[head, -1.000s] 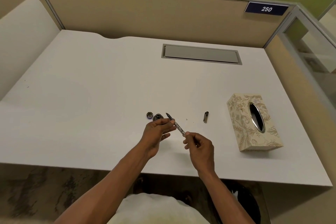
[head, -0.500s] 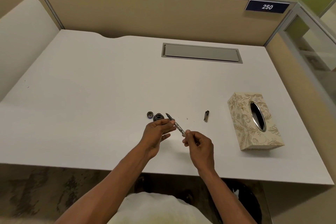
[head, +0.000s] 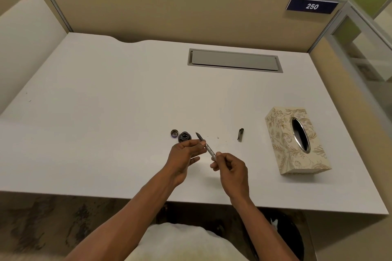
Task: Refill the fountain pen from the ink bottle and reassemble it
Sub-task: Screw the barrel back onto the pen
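- White desk (head: 106, 112) sits inside tan cubicle panels, with a grey cable hatch (head: 234, 60) near its back edge.
- Floral tissue box (head: 297, 142) lies at the right.
- Left hand (head: 183, 155) pinches the fountain pen (head: 206, 146) near its nib; right hand (head: 232, 168) pinches its rear end.
- Open ink bottle (head: 184, 136) stands just beyond the left hand, its lid (head: 174, 133) beside it.
- Pen cap (head: 240, 134) lies apart, toward the tissue box.

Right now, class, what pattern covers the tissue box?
A beige-gold floral scroll pattern on the cream tissue box, seen in the head view.
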`<state>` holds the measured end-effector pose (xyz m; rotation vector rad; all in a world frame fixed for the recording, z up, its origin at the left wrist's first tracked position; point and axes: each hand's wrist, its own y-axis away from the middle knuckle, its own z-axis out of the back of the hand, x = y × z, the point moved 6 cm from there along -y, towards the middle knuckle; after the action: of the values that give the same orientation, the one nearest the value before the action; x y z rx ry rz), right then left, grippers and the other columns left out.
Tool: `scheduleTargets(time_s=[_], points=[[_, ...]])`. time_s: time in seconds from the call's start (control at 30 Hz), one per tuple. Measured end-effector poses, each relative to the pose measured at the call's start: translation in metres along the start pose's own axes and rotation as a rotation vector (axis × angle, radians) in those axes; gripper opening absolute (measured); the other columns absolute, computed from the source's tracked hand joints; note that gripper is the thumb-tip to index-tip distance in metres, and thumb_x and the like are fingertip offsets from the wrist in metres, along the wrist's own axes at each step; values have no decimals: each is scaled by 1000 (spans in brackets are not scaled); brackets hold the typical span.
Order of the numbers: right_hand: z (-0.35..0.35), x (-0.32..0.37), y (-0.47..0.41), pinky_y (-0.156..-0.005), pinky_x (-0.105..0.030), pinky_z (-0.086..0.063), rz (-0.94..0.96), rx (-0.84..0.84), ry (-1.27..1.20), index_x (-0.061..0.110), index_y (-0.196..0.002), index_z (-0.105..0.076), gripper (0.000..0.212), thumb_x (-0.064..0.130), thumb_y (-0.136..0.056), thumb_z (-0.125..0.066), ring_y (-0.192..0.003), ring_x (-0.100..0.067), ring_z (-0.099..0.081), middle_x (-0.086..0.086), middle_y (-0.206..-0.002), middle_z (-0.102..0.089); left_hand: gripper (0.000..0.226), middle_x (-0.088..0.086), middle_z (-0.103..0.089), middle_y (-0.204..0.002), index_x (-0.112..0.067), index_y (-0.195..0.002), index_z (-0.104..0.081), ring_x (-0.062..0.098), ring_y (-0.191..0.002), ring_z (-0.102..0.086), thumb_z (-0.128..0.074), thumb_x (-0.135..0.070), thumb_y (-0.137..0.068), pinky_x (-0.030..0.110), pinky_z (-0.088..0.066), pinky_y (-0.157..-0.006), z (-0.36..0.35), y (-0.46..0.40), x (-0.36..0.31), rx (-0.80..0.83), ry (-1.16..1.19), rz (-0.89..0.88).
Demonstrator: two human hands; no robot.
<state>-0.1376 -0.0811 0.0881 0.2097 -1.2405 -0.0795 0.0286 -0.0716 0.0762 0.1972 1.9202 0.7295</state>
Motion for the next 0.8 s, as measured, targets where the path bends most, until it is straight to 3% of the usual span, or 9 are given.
scheduleTargets(time_s=[0.1, 0.17, 0.33, 0.53, 0.63, 0.67, 0.8], points=[[0, 0, -1, -73, -31, -57, 0, 4, 30, 34, -97, -72, 7, 38, -92, -72, -71, -10, -70, 5, -73, -75, 20, 8, -78, -107, -7, -106, -77, 20, -105, -72, -74, -14, -88, 36, -50, -94, 0, -1, 0, -9, 3, -1], [1, -1, -2, -71, -32, -56, -2, 7, 72, 35, -101, -65, 19, 35, -87, -78, -71, -10, -70, 4, -73, -76, 19, 7, -79, -106, -7, -105, -77, 21, -105, -73, -74, -14, -88, 36, -50, -93, -1, -1, -1, -12, -1, 0], [1, 1, -3, -77, -36, -60, 3, 12, 34, 25, -89, -68, 5, 25, -93, -72, -74, -7, -74, 8, -74, -78, 14, 9, -78, -107, -9, -101, -78, 22, -107, -72, -74, -11, -88, 38, -49, -98, -3, -2, -1, -7, 23, 18], [0, 0, -2, -77, -30, -57, -24, 9, -4, 25, -88, -76, 19, 24, -100, -62, -72, -10, -72, 4, -75, -77, 14, 9, -78, -109, -9, -100, -78, 23, -108, -71, -74, -11, -87, 39, -49, -99, -3, -1, 0, 0, 34, 32], [0, 1, -2, -75, -33, -56, -12, 11, 22, 33, -96, -71, 4, 35, -93, -71, -74, -12, -71, 4, -74, -76, 16, 10, -78, -109, -8, -101, -78, 24, -110, -71, -75, -10, -86, 39, -49, -100, -2, -1, 0, -3, 40, 35], [1, 1, -2, -73, -33, -55, -10, 7, 51, 35, -98, -68, 11, 36, -90, -75, -74, -13, -71, 4, -74, -76, 15, 10, -78, -109, -8, -101, -78, 24, -110, -71, -74, -10, -86, 39, -49, -100, -2, 0, 0, -4, 38, 35], [0, 2, -3, -75, -35, -56, 0, 12, 42, 26, -91, -65, 10, 29, -92, -74, -73, -8, -74, 5, -72, -77, 14, 9, -78, -109, -10, -100, -78, 24, -110, -71, -74, -10, -87, 39, -49, -100, -3, 0, 0, 0, 33, 35]])
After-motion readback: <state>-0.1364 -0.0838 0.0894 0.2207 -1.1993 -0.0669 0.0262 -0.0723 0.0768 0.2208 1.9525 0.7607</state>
